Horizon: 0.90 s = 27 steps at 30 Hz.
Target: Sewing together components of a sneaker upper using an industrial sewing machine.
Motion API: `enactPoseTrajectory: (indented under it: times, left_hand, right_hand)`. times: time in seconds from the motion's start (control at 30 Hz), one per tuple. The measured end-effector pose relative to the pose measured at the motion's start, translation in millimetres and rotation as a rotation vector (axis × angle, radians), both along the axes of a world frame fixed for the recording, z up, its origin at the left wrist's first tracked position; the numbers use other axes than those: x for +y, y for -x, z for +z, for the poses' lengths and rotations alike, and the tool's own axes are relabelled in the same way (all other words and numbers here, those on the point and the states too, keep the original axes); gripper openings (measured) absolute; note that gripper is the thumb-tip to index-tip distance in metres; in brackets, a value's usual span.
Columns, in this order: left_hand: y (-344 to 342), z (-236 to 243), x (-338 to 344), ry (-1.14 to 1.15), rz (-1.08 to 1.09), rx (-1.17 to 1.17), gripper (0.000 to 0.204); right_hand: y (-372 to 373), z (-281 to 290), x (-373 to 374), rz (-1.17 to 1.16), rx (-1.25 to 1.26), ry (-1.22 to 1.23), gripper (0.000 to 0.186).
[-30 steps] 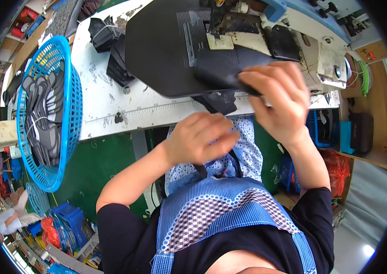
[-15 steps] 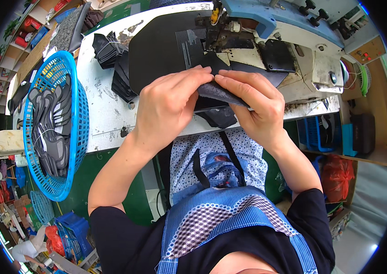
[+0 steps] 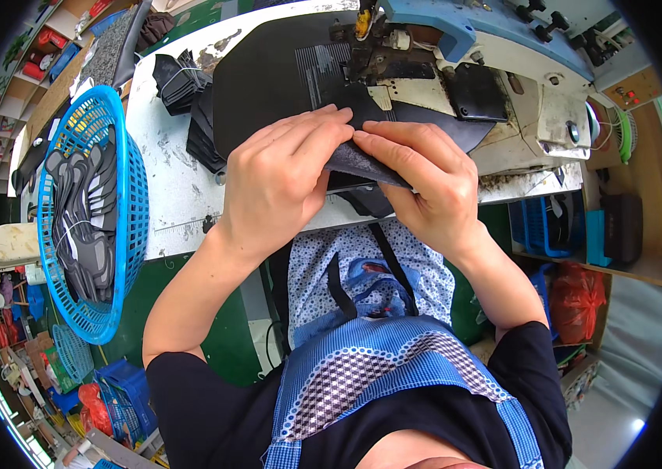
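A black, leather-like piece [image 3: 366, 162] with a fuzzy grey underside is pinched between my two hands, its near edge folded up. My left hand [image 3: 280, 168] grips it from the left, fingertips pressed together at the fold. From the other side my right hand [image 3: 428, 168] closes on it, thumb underneath and hidden in part. The fingertips of both hands nearly meet. Just beyond them stands the needle area of a sewing machine [image 3: 417, 47] with a blue arm. More of the black material [image 3: 452, 125] spreads over the machine bed to the right.
On the left stands a blue plastic basket [image 3: 122, 227] full of tied dark shoe-upper pieces [image 3: 84, 227]. Bundled black pieces [image 3: 182, 82] lie on the white tabletop [image 3: 163, 168]. A black plate [image 3: 256, 90] covers the table beside the needle. At right, a wooden shelf holds a blue bin [image 3: 534, 227].
Both hands have shifted slightly left, carrying the black piece along. The grip and the fold look much the same.
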<state>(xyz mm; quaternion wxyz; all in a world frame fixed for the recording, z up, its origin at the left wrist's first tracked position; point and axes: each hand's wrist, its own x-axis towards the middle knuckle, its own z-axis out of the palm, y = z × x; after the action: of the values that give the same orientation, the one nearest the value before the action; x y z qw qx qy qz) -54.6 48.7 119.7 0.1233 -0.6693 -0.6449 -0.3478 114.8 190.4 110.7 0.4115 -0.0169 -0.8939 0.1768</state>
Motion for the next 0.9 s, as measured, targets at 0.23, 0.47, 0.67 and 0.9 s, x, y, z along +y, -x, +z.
enactPoseTrajectory:
  times: [0.23,0.47,0.67,0.9]
  left_hand:
    - [0,-5,2,-0.024,-0.002,-0.097,0.043]
    - [2,0,-2,0.039,-0.017,-0.129,0.044]
    - [0,3,1,-0.011,-0.017,-0.129,0.044]
    - [0,-2,4,0.003,0.002,-0.164,0.044]
  right_hand:
    - [5,6,4,-0.022,0.015,-0.027,0.045]
    - [6,-2,0,-0.011,-0.003,-0.022,0.047]
    - [9,6,0,0.002,0.061,-0.024,0.048]
    - [10,1,2,0.001,0.047,-0.018,0.046]
